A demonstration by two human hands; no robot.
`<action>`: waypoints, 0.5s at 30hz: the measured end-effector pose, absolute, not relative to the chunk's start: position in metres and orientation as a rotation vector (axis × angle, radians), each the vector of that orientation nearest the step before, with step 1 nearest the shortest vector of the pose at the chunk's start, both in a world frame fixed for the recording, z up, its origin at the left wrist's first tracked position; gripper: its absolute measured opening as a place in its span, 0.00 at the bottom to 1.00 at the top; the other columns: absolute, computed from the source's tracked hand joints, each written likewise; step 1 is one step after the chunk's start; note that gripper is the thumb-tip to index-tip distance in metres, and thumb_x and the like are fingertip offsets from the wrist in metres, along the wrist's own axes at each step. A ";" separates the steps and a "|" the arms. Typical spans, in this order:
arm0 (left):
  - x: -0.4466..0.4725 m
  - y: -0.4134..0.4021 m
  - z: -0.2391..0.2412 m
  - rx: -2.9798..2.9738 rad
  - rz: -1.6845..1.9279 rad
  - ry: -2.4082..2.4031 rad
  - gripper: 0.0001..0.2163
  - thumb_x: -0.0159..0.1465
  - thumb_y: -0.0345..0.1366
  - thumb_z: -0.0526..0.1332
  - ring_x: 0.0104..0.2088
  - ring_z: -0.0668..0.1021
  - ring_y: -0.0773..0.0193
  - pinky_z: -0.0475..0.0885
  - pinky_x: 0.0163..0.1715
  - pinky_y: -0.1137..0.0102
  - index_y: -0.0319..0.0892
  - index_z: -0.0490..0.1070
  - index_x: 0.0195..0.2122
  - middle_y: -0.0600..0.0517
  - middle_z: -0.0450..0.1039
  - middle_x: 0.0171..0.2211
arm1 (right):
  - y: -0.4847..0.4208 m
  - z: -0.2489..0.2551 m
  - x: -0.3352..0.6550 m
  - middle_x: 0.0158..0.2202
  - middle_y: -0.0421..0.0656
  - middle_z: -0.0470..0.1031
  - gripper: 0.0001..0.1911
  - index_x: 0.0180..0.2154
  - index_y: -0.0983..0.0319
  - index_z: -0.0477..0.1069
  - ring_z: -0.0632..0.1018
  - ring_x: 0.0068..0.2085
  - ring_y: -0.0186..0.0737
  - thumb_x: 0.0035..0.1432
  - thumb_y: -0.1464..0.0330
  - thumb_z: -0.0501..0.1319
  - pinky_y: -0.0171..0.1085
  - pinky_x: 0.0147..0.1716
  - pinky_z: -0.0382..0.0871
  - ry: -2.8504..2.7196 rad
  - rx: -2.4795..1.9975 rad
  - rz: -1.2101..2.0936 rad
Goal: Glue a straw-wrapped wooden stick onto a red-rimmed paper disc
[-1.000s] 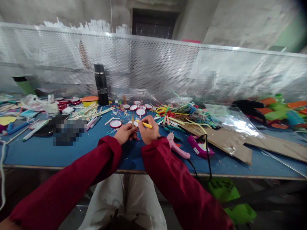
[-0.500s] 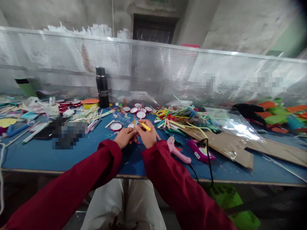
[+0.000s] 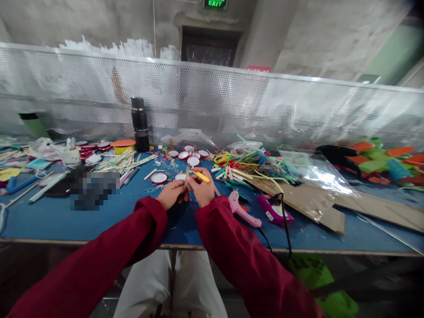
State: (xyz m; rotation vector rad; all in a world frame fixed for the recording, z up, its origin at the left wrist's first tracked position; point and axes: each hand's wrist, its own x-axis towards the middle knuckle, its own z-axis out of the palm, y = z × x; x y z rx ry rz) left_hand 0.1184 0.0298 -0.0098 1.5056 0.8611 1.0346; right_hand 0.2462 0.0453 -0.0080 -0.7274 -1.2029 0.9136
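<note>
Yellow tool is pinched in the right grip, a little stick in the left grip, with blue counter below and holey metal fence beyond.

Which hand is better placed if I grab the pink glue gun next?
Probably your right hand: the glue gun lies beside that sleeve. It holds a yellow tool, though; your left hand would likely have to reach across.
</note>
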 end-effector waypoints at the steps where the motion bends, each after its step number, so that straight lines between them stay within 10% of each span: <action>1: 0.119 0.030 -0.010 1.507 1.035 0.860 0.09 0.58 0.41 0.61 0.15 0.67 0.70 0.58 0.16 0.75 0.41 0.68 0.29 0.54 0.71 0.18 | 0.045 -0.008 0.246 0.18 0.27 0.67 0.16 0.39 0.56 0.63 0.67 0.16 0.30 0.47 0.68 0.65 0.32 0.17 0.62 -1.209 -0.727 0.911; 15: 0.119 0.026 -0.009 1.515 1.013 0.875 0.11 0.58 0.44 0.64 0.14 0.66 0.71 0.56 0.16 0.75 0.40 0.69 0.29 0.55 0.71 0.17 | 0.041 -0.007 0.248 0.20 0.28 0.68 0.16 0.39 0.57 0.65 0.66 0.16 0.28 0.46 0.68 0.66 0.30 0.16 0.61 -1.227 -0.722 0.907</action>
